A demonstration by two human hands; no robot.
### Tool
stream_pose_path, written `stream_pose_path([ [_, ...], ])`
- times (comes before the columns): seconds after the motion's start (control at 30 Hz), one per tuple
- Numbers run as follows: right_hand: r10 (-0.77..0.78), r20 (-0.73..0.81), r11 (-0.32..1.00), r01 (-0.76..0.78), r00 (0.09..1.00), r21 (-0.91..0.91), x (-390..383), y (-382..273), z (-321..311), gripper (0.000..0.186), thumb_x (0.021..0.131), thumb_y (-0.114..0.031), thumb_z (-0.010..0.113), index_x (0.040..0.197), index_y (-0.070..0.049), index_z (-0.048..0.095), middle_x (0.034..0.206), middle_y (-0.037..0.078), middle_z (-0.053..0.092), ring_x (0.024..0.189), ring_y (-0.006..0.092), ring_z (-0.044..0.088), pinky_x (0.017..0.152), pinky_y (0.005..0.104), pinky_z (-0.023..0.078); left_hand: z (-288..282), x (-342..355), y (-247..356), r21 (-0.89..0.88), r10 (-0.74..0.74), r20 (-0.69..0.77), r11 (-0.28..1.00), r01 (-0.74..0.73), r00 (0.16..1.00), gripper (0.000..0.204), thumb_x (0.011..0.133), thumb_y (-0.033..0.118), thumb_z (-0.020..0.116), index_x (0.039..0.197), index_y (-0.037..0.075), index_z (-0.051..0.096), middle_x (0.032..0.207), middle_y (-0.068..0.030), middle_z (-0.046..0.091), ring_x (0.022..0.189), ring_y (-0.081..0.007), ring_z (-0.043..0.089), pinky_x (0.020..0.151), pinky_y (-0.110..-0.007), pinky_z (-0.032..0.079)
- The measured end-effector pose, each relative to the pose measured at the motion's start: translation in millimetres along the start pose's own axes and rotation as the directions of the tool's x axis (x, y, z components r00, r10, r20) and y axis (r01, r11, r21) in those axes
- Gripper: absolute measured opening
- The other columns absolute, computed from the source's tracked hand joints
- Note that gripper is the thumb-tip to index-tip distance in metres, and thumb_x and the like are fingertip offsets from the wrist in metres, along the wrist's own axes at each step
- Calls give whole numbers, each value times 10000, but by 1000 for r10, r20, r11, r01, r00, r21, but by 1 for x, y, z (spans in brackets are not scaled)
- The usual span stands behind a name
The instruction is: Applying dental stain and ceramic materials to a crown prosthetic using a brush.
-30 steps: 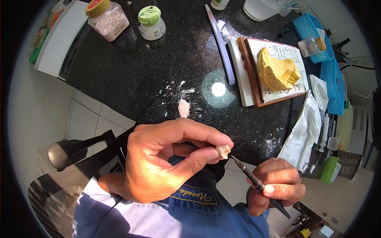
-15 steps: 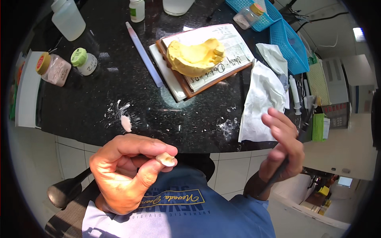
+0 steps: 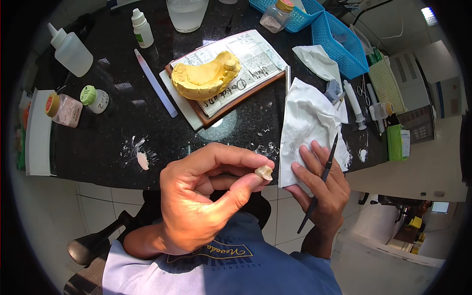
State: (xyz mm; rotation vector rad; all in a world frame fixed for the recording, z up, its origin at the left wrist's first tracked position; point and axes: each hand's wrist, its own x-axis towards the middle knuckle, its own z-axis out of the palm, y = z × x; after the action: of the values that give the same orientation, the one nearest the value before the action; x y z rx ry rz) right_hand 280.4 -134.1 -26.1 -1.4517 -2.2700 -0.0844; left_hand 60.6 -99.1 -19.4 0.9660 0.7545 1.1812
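Observation:
My left hand [image 3: 201, 201] pinches a small tooth-shaped, ivory piece [image 3: 264, 172] between thumb and fingertips. At the right, my right hand [image 3: 319, 194] has a slim black brush-like tool [image 3: 315, 193] held between its fingers, while some fingertips rest on a crumpled white paper towel [image 3: 307, 118]. Beyond both hands, a yellow dental cast [image 3: 201, 81] lies on a printed pad [image 3: 255, 54] over a wooden board. A patch of pink-white material [image 3: 143, 160] is on the black worktop to the left.
Squeeze bottle [image 3: 73, 54], dropper bottle [image 3: 142, 30], jars [image 3: 66, 110], a pale file-like strip [image 3: 156, 83] and a glass container [image 3: 187, 12] stand or lie around. Blue baskets [image 3: 339, 44], syringe [image 3: 354, 105], green box [image 3: 396, 142] and grey appliance [image 3: 410, 81] line the right.
My right hand and tool have moved away from the piece, onto the paper towel, with the grip shifted. My left hand still holds the piece. The camera view has shifted.

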Motion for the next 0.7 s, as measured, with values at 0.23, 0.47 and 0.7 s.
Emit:
stream_pose_path([
  [0.23,241,-367,937,-117,898,328,3,-5,8,103,789,-86,671,859,-11,678,857,149,704,872,294,687,836,408,525,10,5,0,2,-59,11,998,59,998,164,815,-96,626,970,-82,574,939,-204,662,851,-201,675,773,-280,571],
  [0.47,297,-328,761,-15,897,648,31,-18,12,167,863,-129,626,893,31,665,869,200,693,842,287,692,788,363,537,13,9,1,17,-120,55,993,120,991,185,804,-97,639,977,-101,573,921,-200,663,834,-197,678,768,-281,572],
  [0.7,289,-185,564,-11,939,826,34,-22,18,220,907,-161,565,911,32,668,945,264,668,869,297,686,742,318,535,6,8,-3,-53,-116,124,991,123,986,203,807,-84,647,1006,-73,607,956,-147,666,911,-158,660,798,-229,551],
])
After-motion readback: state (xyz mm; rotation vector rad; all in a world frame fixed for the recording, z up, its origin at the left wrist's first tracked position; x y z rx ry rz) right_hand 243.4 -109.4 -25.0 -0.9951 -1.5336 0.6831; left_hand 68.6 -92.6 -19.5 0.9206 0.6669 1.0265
